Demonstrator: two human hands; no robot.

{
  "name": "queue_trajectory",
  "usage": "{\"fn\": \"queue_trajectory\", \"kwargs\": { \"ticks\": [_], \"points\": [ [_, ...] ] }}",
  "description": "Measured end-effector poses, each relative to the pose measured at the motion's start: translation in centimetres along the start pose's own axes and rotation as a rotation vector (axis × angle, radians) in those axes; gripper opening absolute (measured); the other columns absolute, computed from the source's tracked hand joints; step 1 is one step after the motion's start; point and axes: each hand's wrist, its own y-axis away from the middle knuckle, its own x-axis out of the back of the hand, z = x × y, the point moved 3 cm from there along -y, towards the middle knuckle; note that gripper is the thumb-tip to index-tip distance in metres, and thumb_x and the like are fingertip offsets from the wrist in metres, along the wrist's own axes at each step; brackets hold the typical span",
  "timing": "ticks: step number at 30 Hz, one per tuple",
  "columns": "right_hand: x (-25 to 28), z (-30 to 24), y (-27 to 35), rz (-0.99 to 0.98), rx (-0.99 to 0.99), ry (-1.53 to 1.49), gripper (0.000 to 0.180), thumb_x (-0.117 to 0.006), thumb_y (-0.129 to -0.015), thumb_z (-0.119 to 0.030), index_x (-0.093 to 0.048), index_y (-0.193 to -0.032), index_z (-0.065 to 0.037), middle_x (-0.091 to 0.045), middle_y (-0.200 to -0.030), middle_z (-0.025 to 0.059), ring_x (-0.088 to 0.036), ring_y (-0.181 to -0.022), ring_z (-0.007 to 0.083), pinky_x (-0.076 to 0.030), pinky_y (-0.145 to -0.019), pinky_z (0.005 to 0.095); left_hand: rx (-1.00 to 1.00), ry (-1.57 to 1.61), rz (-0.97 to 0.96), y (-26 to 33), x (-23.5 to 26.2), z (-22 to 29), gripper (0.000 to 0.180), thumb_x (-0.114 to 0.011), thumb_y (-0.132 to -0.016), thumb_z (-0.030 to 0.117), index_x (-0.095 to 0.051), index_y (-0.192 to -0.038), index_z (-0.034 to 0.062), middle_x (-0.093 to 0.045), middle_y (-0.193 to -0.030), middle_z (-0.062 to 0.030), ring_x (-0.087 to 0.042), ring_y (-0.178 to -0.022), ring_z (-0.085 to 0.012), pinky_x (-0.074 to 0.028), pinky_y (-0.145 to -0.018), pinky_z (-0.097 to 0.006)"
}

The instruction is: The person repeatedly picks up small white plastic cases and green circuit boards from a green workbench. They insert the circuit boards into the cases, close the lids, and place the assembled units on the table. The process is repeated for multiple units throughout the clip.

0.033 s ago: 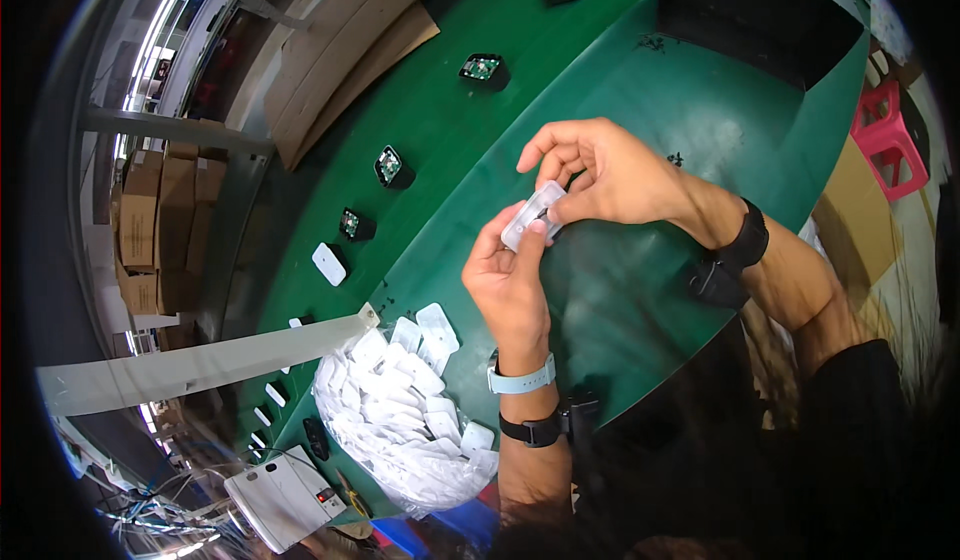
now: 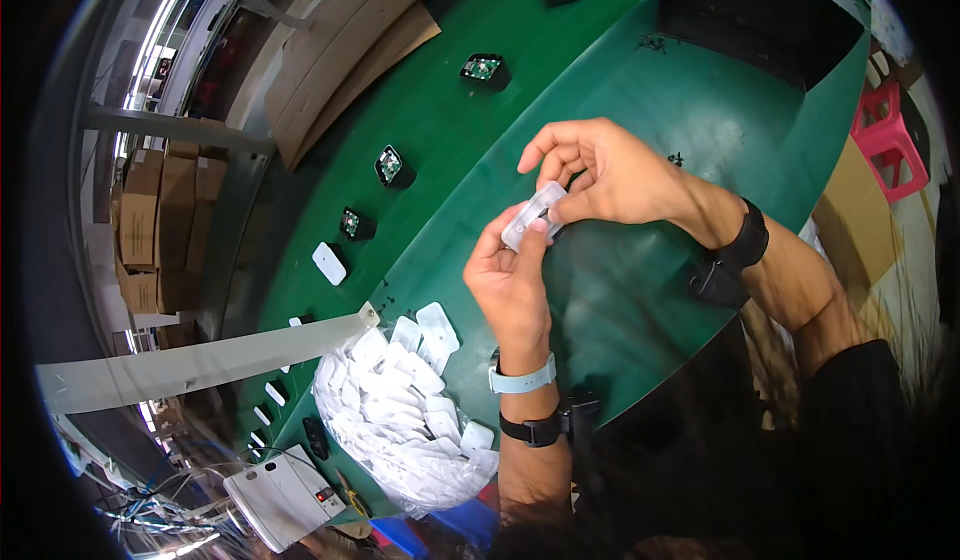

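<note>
1. Evidently the small white plastic cover (image 2: 526,223) deserves the attention: it is tilted in the air above the green desk (image 2: 620,310), held between both hands, and its hollow side seems to face up.

2. The left hand (image 2: 510,285) has a closed grip on the near end, thumb over the top and fingers along the side and beneath. To me it looks like the steadying side, so it should be firm without flexing the thin wall.

3. The right hand (image 2: 625,175) pinches the other end, thumb against the edge; part of its hold is hidden from me. Its forefinger arches clear. A light pinch there should give the finest control.

4. Something dark shows by the thumb tips, too small for me to name. Pressing squarely with the thumb pad seems safer than pushing sideways, which could slip or mark the plastic.

5. Tiny black pieces (image 2: 676,160) lie on the desk just past the right wrist. Small, quiet wrist movements are wise, lest the black wristband (image 2: 748,235) sweep them away.

6. Similar white covers (image 2: 395,395) are heaped left of the left forearm, so that elbow is best tucked in.

7. Black housings (image 2: 398,172) with bare circuit boards (image 2: 484,66) stand well apart, a sensible gap to respect.
</note>
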Motion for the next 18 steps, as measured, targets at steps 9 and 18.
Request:
{"fn": "queue_trajectory", "kwargs": {
  "ticks": [9,18],
  "points": [
    [-1.1,0.5,-0.1,-0.175,0.235,-0.125,0.046,-0.075,-0.077,0.004,-0.062,-0.121,0.0,-0.065,-0.114,0.0075,-0.061,-0.104,0.016,-0.052,-0.086,0.0287,0.131,0.317,0.013,-0.3,0.3,0.3,0.029,-0.055,-0.094,0.009,-0.06,-0.118,-0.0052,-0.065,-0.112,-0.0111,-0.063,-0.1,-0.0176,-0.051,-0.089,-0.032],
    [0.1,0.6,-0.4,-0.118,0.229,-0.342,0.057,-0.078,-0.083,-0.003,-0.054,-0.135,-0.001,-0.064,-0.129,0.0133,-0.061,-0.12,0.0205,-0.047,-0.106,0.0363,0.22,0.273,-0.194,-1.3,0.2,2.0,0.036,-0.051,-0.105,0.023,-0.058,-0.122,-0.0072,-0.068,-0.102,-0.0099,-0.064,-0.088,-0.0167,-0.051,-0.074,-0.03]
  ]
}}
